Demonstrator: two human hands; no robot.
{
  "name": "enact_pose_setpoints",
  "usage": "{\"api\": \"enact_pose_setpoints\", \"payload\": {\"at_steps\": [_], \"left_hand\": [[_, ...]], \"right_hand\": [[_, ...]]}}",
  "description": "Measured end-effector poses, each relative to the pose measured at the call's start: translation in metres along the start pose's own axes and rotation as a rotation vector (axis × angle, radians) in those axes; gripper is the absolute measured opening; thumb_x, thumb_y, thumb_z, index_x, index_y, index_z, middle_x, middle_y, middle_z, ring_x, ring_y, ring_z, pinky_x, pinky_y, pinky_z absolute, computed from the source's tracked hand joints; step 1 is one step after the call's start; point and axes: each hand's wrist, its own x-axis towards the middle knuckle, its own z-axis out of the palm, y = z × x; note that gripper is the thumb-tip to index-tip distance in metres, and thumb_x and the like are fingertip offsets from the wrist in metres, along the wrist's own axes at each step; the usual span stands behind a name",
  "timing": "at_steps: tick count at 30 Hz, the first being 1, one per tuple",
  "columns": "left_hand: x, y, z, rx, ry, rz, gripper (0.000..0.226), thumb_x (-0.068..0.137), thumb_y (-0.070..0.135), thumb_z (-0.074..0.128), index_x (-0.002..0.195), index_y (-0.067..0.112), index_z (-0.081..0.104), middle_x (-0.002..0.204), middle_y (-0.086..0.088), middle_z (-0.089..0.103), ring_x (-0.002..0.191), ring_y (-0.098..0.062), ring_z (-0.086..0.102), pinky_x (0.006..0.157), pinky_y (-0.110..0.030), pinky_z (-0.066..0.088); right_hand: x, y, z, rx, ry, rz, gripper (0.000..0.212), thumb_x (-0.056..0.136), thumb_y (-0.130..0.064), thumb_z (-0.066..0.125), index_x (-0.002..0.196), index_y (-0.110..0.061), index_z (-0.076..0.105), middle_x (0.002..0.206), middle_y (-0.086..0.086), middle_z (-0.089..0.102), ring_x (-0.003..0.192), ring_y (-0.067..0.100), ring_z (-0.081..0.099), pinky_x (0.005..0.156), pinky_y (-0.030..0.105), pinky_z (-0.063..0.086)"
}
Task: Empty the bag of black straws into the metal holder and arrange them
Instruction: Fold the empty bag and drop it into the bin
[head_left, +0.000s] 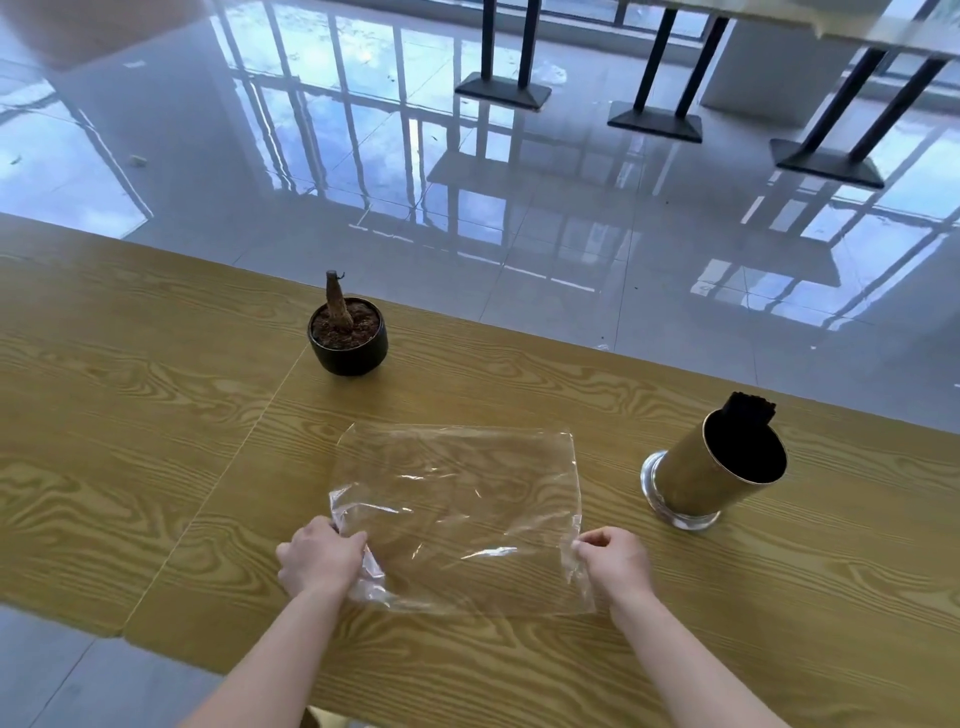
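Note:
A clear plastic bag (457, 499) lies flat and empty on the wooden table (156, 415). My left hand (319, 561) grips its near left corner, fingers curled into the crumpled plastic. My right hand (615, 564) pinches the near right edge. To the right stands the metal holder (711, 480), a shiny cylinder on a round foot. Black straws (750, 408) fill it, their tops bunched at the far rim.
A small black pot (348, 338) with soil and a bare stem stands behind the bag near the table's far edge. Beyond the table is glossy tiled floor with black table bases (654, 122). A seam runs across the tabletop left of the bag.

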Motion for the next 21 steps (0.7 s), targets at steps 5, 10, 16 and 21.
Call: {"api": "enact_pose_setpoints", "payload": {"at_steps": [5,10,16,21], "left_hand": [[-0.004,-0.003,-0.004,-0.243,-0.026,0.056,0.022,0.078,0.029,0.076,0.089,0.018,0.061,0.091,-0.001,0.067,0.090,-0.028,0.063,0.077,-0.038,0.049],[-0.011,-0.005,-0.007,-0.666,-0.279,-0.112,0.035,0.075,0.008,0.085,0.101,0.005,0.061,0.085,-0.017,0.074,0.068,-0.028,0.070,0.060,-0.038,0.057],[-0.023,0.004,-0.005,-0.735,-0.397,-0.134,0.002,0.086,-0.004,0.070,0.087,-0.002,0.070,0.080,-0.018,0.069,0.061,-0.026,0.059,0.059,-0.042,0.060],[-0.038,0.010,0.006,-0.777,-0.405,-0.069,0.013,0.091,-0.003,0.059,0.097,0.007,0.063,0.083,-0.009,0.079,0.071,-0.026,0.069,0.055,-0.039,0.056]], "right_hand": [[-0.003,-0.012,-0.013,0.086,0.044,-0.062,0.006,0.085,-0.016,0.066,0.079,-0.016,0.068,0.079,0.003,0.072,0.076,0.025,0.067,0.071,0.041,0.054],[-0.014,-0.037,-0.034,-0.151,0.126,-0.212,0.012,0.083,-0.020,0.064,0.071,-0.020,0.066,0.066,-0.003,0.069,0.066,0.020,0.067,0.059,0.033,0.050],[-0.044,-0.074,-0.041,-0.249,0.209,-0.451,0.012,0.082,-0.019,0.064,0.070,-0.023,0.063,0.068,-0.009,0.066,0.065,0.013,0.060,0.055,0.029,0.046],[-0.084,-0.109,0.003,-0.224,0.100,-0.679,0.009,0.082,-0.016,0.065,0.074,-0.018,0.064,0.081,-0.003,0.066,0.074,0.019,0.061,0.063,0.033,0.046]]}}
